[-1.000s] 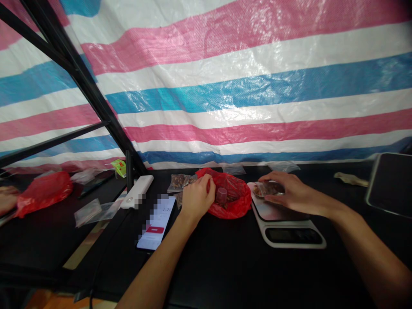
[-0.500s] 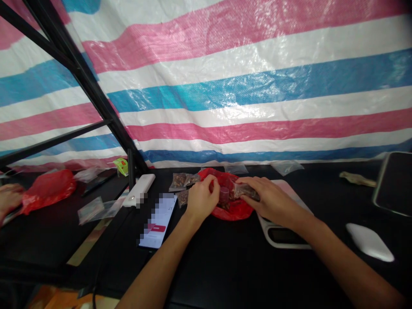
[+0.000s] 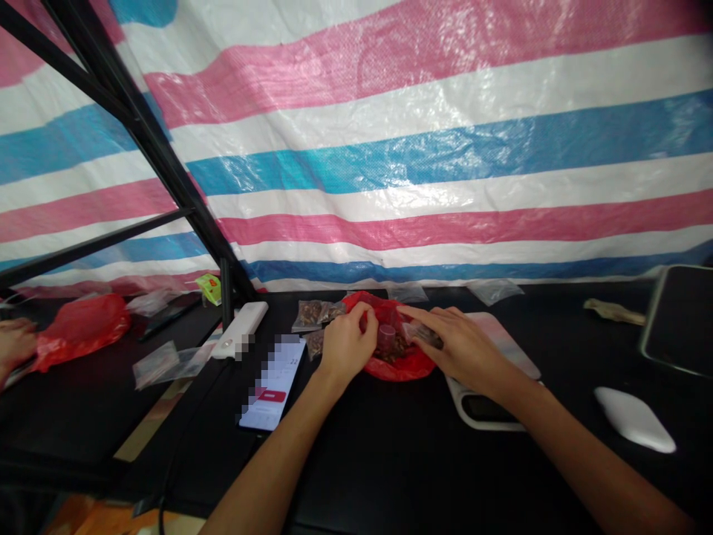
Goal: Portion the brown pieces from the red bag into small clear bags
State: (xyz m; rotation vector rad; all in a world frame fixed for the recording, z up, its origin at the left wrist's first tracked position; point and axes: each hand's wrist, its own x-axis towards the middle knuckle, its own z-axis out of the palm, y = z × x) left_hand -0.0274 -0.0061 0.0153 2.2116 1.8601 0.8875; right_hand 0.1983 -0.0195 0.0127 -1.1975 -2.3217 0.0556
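Observation:
A red plastic bag (image 3: 409,362) lies open on the black table, with brown pieces and a small pink cup (image 3: 386,336) inside. My left hand (image 3: 345,344) is closed on the bag's left edge. My right hand (image 3: 454,343) holds a small clear packet (image 3: 422,334) of brown pieces over the bag's right side, fingers pinched on it. A white kitchen scale (image 3: 504,343) sits just right of the bag, under my right forearm. Filled clear packets (image 3: 312,313) lie left of the bag.
A phone (image 3: 272,383) with a lit screen lies at left, a white power bank (image 3: 241,328) behind it. A white oval object (image 3: 633,418) and a dark tray (image 3: 678,319) are at right. Another person's hand (image 3: 14,343) rests by a second red bag (image 3: 81,325). A striped tarp hangs behind.
My right hand lifted the clear packet off the scale and carried it left to the red bag. The left hand stayed on the bag's edge.

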